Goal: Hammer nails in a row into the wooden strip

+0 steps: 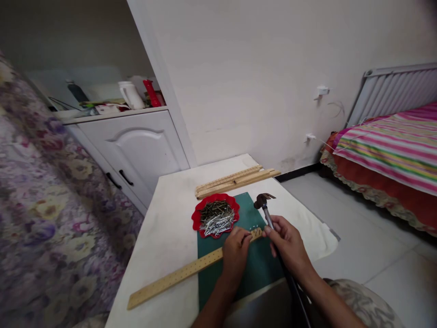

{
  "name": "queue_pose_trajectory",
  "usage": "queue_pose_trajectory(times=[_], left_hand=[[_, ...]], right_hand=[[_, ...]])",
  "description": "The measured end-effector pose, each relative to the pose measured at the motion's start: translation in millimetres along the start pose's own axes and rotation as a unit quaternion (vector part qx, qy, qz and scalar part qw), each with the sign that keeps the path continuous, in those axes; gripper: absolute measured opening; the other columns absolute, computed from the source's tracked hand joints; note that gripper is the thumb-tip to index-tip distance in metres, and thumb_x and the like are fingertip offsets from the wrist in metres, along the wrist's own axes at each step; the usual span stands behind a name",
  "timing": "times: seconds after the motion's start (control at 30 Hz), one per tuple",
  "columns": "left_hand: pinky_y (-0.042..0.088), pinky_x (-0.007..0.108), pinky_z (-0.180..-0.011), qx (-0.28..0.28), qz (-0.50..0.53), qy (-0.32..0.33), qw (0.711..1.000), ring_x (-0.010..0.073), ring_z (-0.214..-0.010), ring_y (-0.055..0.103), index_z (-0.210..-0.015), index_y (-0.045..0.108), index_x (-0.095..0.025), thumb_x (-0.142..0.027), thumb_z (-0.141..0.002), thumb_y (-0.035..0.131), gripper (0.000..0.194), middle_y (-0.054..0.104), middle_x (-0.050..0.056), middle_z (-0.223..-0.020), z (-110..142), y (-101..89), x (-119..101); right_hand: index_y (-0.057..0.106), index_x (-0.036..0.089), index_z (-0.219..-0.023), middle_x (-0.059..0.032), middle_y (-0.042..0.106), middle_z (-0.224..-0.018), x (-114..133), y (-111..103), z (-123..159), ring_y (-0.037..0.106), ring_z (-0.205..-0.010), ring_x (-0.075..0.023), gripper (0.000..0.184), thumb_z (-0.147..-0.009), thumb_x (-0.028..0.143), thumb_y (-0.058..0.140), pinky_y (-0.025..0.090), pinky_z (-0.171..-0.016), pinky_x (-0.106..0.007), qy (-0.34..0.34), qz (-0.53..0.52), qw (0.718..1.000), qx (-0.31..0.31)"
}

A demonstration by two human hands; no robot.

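We see the right hand (pixel 288 243) wrapped round the hammer (pixel 269 218), head raised, while the left hand (pixel 235 250), fingers curled (grip unclear), likely steadies the strip (pixel 191 269) across mat (pixel 206 281) and bench (pixel 164 205), nails (pixel 216 218) bowled (pixel 216 218) just beyond, presumably for reach.

From my end I've got the hammer (pixel 268 217) held at a tilt: dk metal claw head up top, shaft greyish nr head, blk lower down, claw pointing R. Wooden strip (pixel 196 266): long, flat, pale, w/ rows of small dk dots, lying diag. across the green mat (pixel 254 273), L end well past its edge. Few nails (pixel 253 227) stand at the strip's R end, heads lt; too small for me to count.
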State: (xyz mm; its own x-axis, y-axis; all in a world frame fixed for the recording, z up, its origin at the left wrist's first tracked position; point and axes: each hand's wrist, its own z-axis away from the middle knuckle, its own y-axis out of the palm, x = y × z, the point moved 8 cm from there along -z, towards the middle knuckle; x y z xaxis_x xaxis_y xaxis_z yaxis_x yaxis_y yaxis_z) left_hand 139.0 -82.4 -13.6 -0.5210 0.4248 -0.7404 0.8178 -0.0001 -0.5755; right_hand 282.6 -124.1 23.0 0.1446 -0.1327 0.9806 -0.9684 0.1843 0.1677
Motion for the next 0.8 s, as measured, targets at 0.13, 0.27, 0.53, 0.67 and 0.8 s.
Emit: queue_pose_trajectory(times=[0.13, 0.27, 0.53, 0.67, 0.8], left_hand=[[0.042, 0.025, -0.071, 0.003, -0.033, 0.010, 0.999, 0.0142, -0.078, 0.057, -0.079, 0.063, -0.019, -0.019, -0.085, 0.049, 0.016, 0.061, 0.002, -0.082, -1, 3.0, 1], [0.042, 0.025, -0.070, 0.013, -0.069, 0.013, 0.997, 0.0139, -0.076, 0.057, -0.078, 0.063, -0.019, -0.020, -0.086, 0.048, 0.017, 0.061, 0.001, -0.081, 0, 6.1, -1], [0.039, 0.023, -0.065, 0.007, -0.121, 0.029, 0.992, 0.0136, -0.074, 0.057, -0.076, 0.062, -0.019, -0.019, -0.085, 0.047, 0.018, 0.061, 0.001, -0.079, 0, 9.4, -4], [0.038, 0.022, -0.063, 0.013, -0.120, 0.024, 0.992, 0.0129, -0.073, 0.057, -0.074, 0.061, -0.019, -0.016, -0.084, 0.047, 0.017, 0.060, 0.001, -0.077, -1, 10.5, -1], [0.038, 0.022, -0.064, 0.021, -0.115, 0.008, 0.993, 0.0127, -0.073, 0.056, -0.072, 0.058, -0.018, -0.014, -0.082, 0.049, 0.015, 0.058, 0.000, -0.076, -1, 11.4, 3]], right_hand=[[0.055, 0.017, -0.096, 0.0028, 0.061, -0.070, 1, 1, 0, 0.042, -0.035, -0.0035, 0.024, -0.080, 0.035, 0.058, 0.032, -0.033, -0.017, 0.000, 0.003, 1.000, 0.008], [0.054, 0.017, -0.095, 0.0039, 0.058, -0.070, -1, 1, -1, 0.040, -0.035, -0.0028, 0.021, -0.082, 0.033, 0.057, 0.030, -0.033, -0.016, 0.002, 0.008, 1.000, 0.019], [0.054, 0.019, -0.099, 0.0060, 0.055, -0.069, -8, 3, 18, 0.038, -0.032, -0.0029, 0.020, -0.084, 0.032, 0.055, 0.029, -0.031, -0.016, 0.054, 0.054, 0.991, 0.108], [0.054, 0.019, -0.104, 0.0049, 0.056, -0.071, -10, 5, 35, 0.041, -0.039, -0.0054, 0.021, -0.086, 0.027, 0.052, 0.033, -0.036, -0.018, 0.082, 0.092, 0.981, 0.148], [0.057, 0.018, -0.102, 0.0020, 0.059, -0.074, -6, 5, 41, 0.056, -0.066, -0.0138, 0.018, -0.084, 0.019, 0.053, 0.044, -0.062, -0.024, 0.034, 0.147, 0.977, 0.149]])
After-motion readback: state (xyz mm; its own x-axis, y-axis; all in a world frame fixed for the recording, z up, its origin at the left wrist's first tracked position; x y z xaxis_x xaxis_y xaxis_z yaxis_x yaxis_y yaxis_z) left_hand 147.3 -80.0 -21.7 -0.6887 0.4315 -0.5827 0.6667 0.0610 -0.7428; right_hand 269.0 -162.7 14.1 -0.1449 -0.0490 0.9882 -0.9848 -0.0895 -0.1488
